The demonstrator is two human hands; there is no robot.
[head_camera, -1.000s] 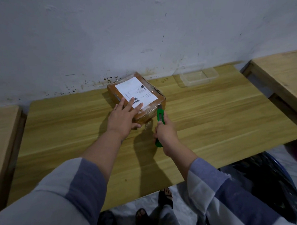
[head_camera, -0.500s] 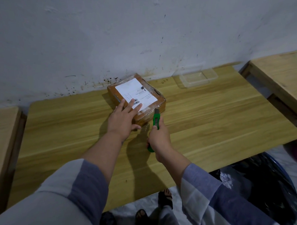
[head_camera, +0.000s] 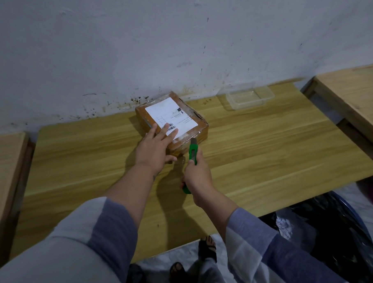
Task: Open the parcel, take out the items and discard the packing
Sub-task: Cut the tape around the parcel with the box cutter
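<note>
A small brown cardboard parcel, taped over and bearing a white shipping label, lies on the wooden table near the wall. My left hand rests flat on its near left corner, fingers spread over the label. My right hand grips a green utility knife, whose tip touches the near edge of the parcel. The lower end of the knife sticks out below my fist.
A clear plastic container sits at the back right of the table by the wall. A bin lined with a black bag stands on the floor to the right. Other wooden surfaces flank the table at left and right.
My right hand has slid the knife leftward along the near edge of the parcel. The left hand has stayed pressed on the parcel.
</note>
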